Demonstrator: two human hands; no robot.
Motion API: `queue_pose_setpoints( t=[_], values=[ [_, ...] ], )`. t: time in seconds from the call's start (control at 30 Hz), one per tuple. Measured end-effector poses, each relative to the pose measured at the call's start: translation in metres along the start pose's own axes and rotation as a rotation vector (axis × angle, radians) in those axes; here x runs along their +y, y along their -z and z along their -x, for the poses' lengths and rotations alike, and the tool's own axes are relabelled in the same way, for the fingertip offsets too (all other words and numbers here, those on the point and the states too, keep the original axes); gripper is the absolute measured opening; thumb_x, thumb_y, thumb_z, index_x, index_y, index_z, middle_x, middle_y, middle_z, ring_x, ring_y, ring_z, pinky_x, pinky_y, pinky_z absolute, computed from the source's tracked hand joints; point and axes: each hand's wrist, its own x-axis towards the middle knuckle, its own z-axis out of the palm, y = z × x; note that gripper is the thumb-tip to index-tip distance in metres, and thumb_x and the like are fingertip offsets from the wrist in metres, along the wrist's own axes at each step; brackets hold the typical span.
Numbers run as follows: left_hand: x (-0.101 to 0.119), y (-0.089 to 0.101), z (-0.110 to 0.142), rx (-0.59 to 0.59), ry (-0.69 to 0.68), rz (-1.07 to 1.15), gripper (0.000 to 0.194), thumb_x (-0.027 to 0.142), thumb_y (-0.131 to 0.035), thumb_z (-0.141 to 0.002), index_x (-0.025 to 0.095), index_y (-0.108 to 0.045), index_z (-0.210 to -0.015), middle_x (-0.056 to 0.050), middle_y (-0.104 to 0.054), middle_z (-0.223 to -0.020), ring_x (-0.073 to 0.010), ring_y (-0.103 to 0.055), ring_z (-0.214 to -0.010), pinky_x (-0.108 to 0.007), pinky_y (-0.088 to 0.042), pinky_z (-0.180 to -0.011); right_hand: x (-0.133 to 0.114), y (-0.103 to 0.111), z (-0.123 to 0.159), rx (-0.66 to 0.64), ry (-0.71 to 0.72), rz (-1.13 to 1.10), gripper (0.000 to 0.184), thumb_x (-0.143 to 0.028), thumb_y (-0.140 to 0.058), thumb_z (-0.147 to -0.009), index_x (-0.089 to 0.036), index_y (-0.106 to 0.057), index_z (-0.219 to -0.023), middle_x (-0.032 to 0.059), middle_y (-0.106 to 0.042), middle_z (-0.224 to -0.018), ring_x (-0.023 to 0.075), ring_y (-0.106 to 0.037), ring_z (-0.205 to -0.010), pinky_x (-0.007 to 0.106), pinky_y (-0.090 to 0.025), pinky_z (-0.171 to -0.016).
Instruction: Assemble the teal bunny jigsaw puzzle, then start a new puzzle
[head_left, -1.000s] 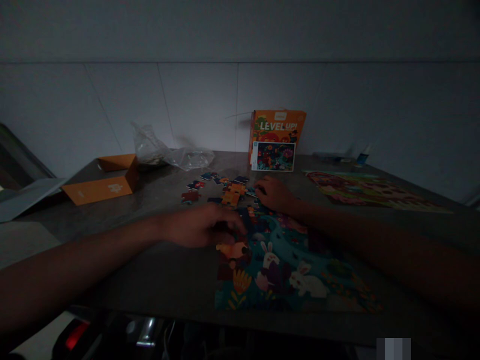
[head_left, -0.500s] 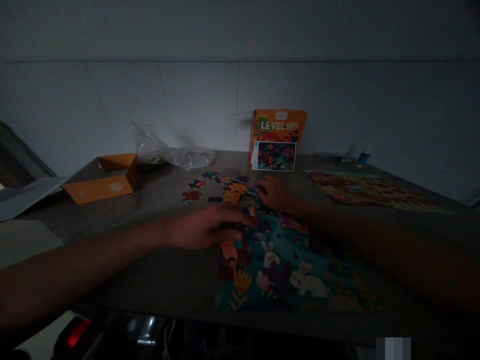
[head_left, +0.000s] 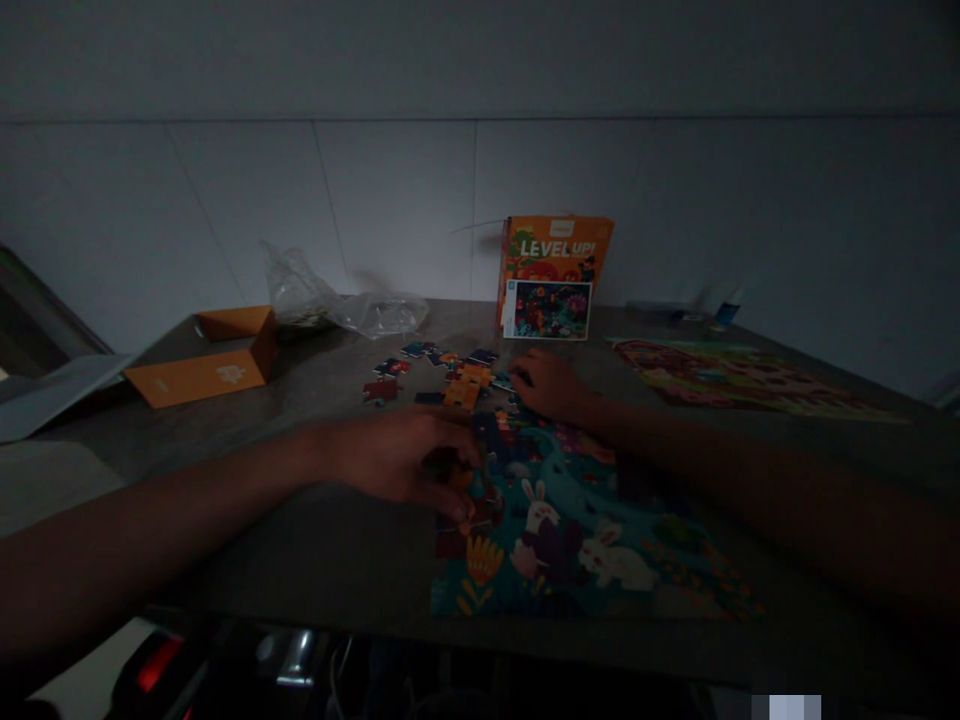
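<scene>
A partly assembled jigsaw puzzle (head_left: 562, 480) with white rabbits and flowers lies flat on the table before me. My left hand (head_left: 397, 455) is at its left edge, with thumb and fingers apart and arched over the pieces there. The thumb tip touches an orange patch of the puzzle. Beyond the puzzle's top edge, my right hand (head_left: 551, 385) rests with curled fingers beside a group of loose puzzle pieces (head_left: 465, 385). Whatever its fingertips may hold is hidden in the dim light.
An orange "LEVEL UP!" box (head_left: 559, 240) stands near the wall, with a picture card (head_left: 551, 310) against it. Left are an open orange box tray (head_left: 202, 375) and clear plastic bags (head_left: 382, 315). Another puzzle (head_left: 735, 380) and a small bottle (head_left: 726, 310) lie to the right.
My left hand has drawn slightly left, its thumb dropping lower along the puzzle's edge and its fingers arching up. My right hand stays in place.
</scene>
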Motion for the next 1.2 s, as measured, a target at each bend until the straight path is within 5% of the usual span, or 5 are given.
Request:
queue_pose_setpoints(
  t=[0.33,0.63,0.87,1.2],
  values=[
    [-0.0012,-0.0059,-0.0022,0.033,-0.056,0.063,0.022,0.021,-0.069,-0.091,0.019,-0.067,-0.112,-0.006,-0.068,-0.107,-0.0188,-0.065,-0.094,-0.029,-0.05,-0.081,-0.0033,0.0037,-0.0003,-0.022,0.009,0.077,0.025,-0.02,-0.048,-0.094,-0.011,-0.071,-0.098,0.0138,-0.067,-0.098,0.0233,-0.061,-0.094,0.031,-0.043,-0.083],
    [-0.0005,-0.0055,-0.0016,0.038,-0.018,-0.002,0.024,0.027,-0.073,-0.087,0.018,-0.067,-0.109,-0.007,-0.063,-0.106,-0.0194,-0.063,-0.092,-0.031,-0.051,-0.081,-0.0054,0.0072,0.0011,-0.034,-0.002,0.072,0.027,-0.021,-0.049,-0.095,-0.009,-0.071,-0.105,0.0136,-0.066,-0.1,0.0213,-0.059,-0.091,0.029,-0.042,-0.081],
    [-0.0031,-0.0075,-0.0025,0.045,-0.225,0.084,0.018,0.019,-0.071,-0.089,0.025,-0.077,-0.104,-0.006,-0.065,-0.095,-0.0189,-0.059,-0.098,-0.03,-0.049,-0.087,-0.0028,0.0044,0.0008,-0.022,0.012,0.044,0.026,-0.021,-0.049,-0.094,-0.01,-0.071,-0.103,0.0128,-0.066,-0.101,0.0205,-0.058,-0.092,0.029,-0.041,-0.082],
    [0.0007,-0.0058,0.0003,0.033,-0.211,0.017,0.021,0.019,-0.067,-0.091,0.027,-0.077,-0.108,-0.007,-0.065,-0.103,-0.019,-0.06,-0.098,-0.031,-0.051,-0.086,-0.0013,0.0045,0.0002,-0.028,0.021,0.049,0.025,-0.021,-0.048,-0.094,-0.014,-0.071,-0.101,0.0129,-0.068,-0.101,0.0221,-0.059,-0.094,0.031,-0.044,-0.084]
  ],
)
